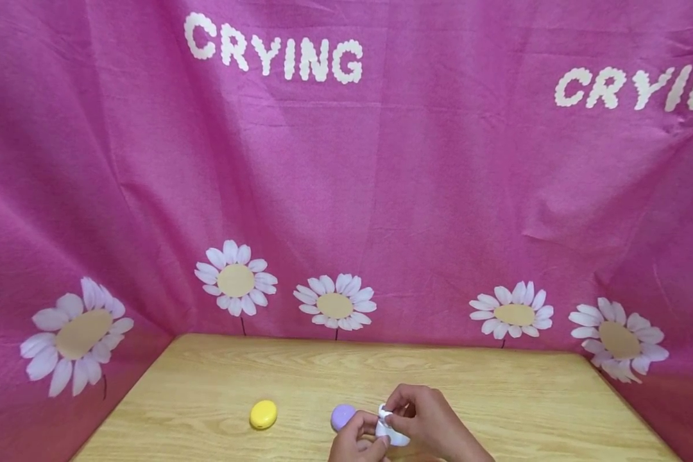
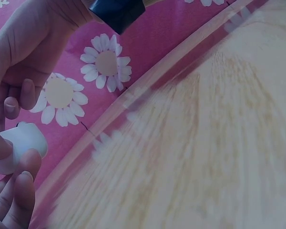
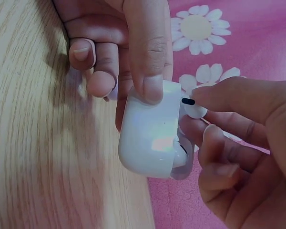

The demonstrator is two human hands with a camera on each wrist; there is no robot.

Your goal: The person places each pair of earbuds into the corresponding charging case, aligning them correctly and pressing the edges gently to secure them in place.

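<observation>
My left hand (image 1: 355, 441) grips a white earbud case (image 3: 148, 136), its thumb pressed on the case's side. The case's lid is open, and one white earbud (image 3: 179, 156) sits at its opening. The thumb and forefinger of my right hand (image 1: 430, 414) pinch another white earbud (image 3: 195, 109), which has a black oval mark, right at the case's mouth. In the left wrist view the white case body (image 2: 26, 143) shows between the fingers. A purple rounded object (image 1: 342, 416) lies just beyond my left hand and is partly covered by it.
A yellow rounded object (image 1: 263, 414) lies farther left on the wood-grain table (image 1: 208, 372). A pink cloth (image 1: 381, 192) with daisies and white lettering hangs behind the table and along both sides. A dark wrist-worn device (image 2: 118, 14) is on my right wrist.
</observation>
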